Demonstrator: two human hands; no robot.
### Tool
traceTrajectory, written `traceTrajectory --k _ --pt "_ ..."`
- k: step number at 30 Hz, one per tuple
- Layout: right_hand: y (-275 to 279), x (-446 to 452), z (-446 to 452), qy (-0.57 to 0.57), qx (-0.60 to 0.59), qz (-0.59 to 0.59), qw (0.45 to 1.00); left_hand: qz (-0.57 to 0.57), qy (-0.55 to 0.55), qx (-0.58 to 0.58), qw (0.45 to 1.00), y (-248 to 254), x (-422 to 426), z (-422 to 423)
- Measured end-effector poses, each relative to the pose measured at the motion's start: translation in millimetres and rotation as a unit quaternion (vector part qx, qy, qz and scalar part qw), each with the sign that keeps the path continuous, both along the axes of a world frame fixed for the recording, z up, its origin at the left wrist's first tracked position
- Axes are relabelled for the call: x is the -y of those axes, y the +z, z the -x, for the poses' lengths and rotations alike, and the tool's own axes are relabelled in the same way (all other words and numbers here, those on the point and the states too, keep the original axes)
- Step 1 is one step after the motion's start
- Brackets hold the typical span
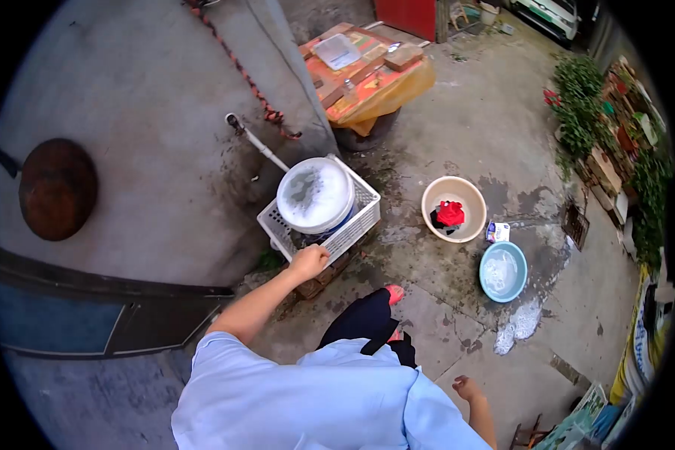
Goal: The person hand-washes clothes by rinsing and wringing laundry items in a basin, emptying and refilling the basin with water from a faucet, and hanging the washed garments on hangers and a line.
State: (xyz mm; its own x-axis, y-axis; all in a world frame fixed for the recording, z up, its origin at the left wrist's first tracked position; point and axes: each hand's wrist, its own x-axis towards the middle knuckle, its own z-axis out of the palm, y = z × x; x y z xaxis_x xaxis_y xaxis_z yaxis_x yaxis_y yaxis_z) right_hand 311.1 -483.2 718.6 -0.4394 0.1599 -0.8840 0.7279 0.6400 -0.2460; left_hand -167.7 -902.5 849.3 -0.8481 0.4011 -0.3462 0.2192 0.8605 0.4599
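Note:
My left hand is closed in a loose fist, over or just in front of the near corner of a white plastic crate. Whether it touches the crate, or has anything in its fingers, I cannot make out. Inside the crate stands a white bucket with white foam across its top. Low on the right, away from any object, my right hand hangs by my side with its fingers curled and nothing visible in them.
A beige basin holds red and dark cloth. Beside it are a small packet and a blue basin of sudsy water. Foam lies on the wet concrete. A covered table stands behind the crate; plants line the right.

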Motion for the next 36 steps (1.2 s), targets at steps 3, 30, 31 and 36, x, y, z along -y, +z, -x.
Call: traceTrajectory --k 3,30,31,36 --pt "-91 -4 26 0.081 -0.057 -0.075 0.992 0.082 0.258 -0.118 0.955 32 170 -44" --pt "-65 421 203 0.104 -0.066 0.102 0.987 0.396 0.099 -0.482 0.775 217 724 -104" --pt "-82 428 212 0.132 -0.094 0.127 0.979 0.411 0.102 -0.462 0.779 213 730 -103" --pt "-147 477 300 0.07 -0.021 0.127 0.989 0.453 0.088 -0.421 0.781 207 753 -107"
